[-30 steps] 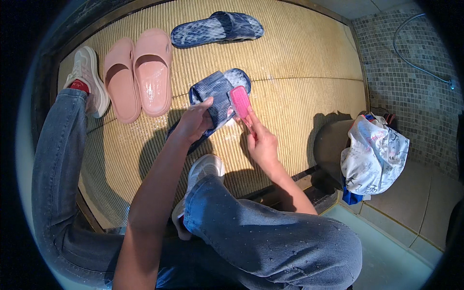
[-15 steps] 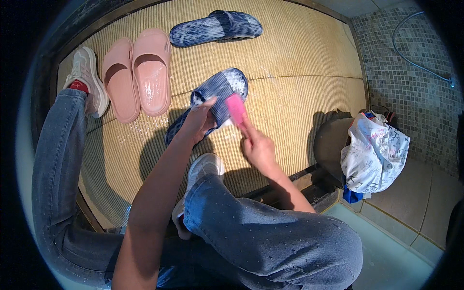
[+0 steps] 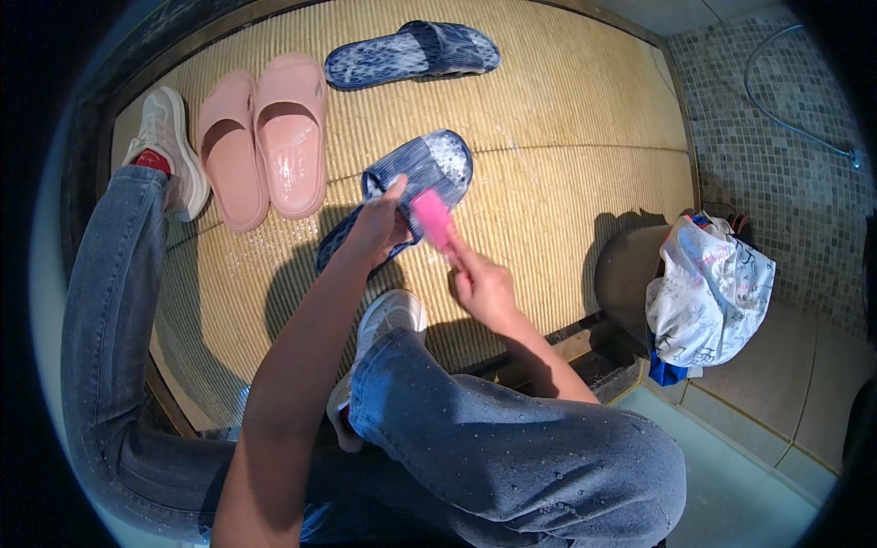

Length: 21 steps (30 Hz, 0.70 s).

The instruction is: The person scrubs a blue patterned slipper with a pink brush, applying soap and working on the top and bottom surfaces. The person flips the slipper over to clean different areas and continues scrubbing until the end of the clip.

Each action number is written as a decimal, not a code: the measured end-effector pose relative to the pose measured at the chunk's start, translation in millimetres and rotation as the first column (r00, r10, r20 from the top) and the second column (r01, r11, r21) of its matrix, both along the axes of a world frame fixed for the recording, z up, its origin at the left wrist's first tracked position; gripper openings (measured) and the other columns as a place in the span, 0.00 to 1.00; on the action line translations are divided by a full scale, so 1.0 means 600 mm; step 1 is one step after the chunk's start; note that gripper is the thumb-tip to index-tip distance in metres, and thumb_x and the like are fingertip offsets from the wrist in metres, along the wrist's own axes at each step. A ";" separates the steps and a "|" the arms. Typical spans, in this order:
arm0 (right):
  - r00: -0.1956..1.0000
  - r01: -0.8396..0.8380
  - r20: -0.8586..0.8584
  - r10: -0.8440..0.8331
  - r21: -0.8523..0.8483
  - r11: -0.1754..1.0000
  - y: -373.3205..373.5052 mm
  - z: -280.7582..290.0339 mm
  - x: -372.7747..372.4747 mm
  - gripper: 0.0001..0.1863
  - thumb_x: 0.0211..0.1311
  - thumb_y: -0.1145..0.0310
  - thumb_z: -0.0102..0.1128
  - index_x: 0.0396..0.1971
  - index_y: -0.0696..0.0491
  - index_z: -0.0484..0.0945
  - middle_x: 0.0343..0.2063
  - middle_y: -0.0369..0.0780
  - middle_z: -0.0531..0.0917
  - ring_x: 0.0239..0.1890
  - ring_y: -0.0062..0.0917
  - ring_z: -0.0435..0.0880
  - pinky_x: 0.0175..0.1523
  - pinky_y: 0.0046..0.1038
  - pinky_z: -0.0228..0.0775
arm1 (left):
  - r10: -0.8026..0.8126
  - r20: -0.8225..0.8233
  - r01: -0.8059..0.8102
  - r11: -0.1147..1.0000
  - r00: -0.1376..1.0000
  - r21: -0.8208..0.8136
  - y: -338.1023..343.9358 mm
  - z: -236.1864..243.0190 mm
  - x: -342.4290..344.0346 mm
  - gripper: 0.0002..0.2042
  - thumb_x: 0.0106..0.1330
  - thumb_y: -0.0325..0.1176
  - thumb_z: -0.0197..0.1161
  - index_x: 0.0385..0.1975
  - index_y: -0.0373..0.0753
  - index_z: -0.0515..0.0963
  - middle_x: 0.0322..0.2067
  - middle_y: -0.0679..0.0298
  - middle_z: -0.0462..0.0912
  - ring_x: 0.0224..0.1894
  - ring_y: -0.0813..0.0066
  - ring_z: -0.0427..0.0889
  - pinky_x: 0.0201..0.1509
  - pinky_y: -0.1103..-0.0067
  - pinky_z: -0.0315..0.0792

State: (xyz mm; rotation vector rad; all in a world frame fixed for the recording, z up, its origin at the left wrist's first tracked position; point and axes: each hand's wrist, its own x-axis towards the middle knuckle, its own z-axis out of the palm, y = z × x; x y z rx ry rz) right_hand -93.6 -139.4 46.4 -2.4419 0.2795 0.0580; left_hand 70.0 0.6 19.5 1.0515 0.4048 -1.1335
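A blue slide slipper with white foam on its toe end is tilted up off the ribbed mat, and my left hand grips it by the strap. My right hand is closed around the handle of a pink scrubbing brush. The brush head lies against the side of the slipper's strap, slightly blurred. Beyond it, the matching blue slipper, also foamy, rests on the mat. Left of my hands stands a wet pink pair: one pink slipper beside another pink slipper.
The ribbed yellowish mat is wet in places. At right, a patterned white cloth drapes over a dark rounded stool. A hose hangs along the mosaic wall. My shoes stand at the mat's left and near edge.
The pink brush has shifted a little left and down along the slipper's strap, my right hand moving with it. My left hand keeps its hold; the slipper has barely moved.
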 end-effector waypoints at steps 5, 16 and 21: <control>0.999 0.046 -0.024 -0.049 -0.122 0.991 -0.030 -0.007 0.011 0.36 0.55 0.76 0.57 0.67 0.39 0.66 0.28 0.48 0.84 0.25 0.39 0.83 0.33 0.36 0.77 | 0.021 0.018 -0.020 0.997 1.000 -0.072 0.004 0.001 0.000 0.19 0.73 0.51 0.51 0.33 0.41 0.78 0.26 0.67 0.81 0.23 0.81 0.77 0.25 0.84 0.71; 0.993 -0.100 0.062 0.104 -0.069 0.993 0.000 0.003 0.006 0.37 0.54 0.75 0.57 0.67 0.41 0.66 0.23 0.42 0.82 0.21 0.31 0.81 0.29 0.35 0.76 | 0.010 0.001 -0.010 0.992 1.000 -0.124 0.009 -0.010 0.000 0.18 0.72 0.50 0.53 0.36 0.40 0.78 0.25 0.65 0.81 0.24 0.80 0.79 0.29 0.82 0.74; 0.979 0.184 -0.064 -0.192 -0.114 0.976 -0.057 -0.009 0.026 0.37 0.53 0.75 0.57 0.67 0.40 0.66 0.26 0.48 0.83 0.23 0.39 0.83 0.32 0.36 0.77 | 0.053 0.025 -0.052 0.998 0.998 -0.032 -0.002 -0.006 -0.003 0.18 0.72 0.50 0.53 0.31 0.41 0.77 0.21 0.68 0.79 0.18 0.82 0.74 0.20 0.85 0.68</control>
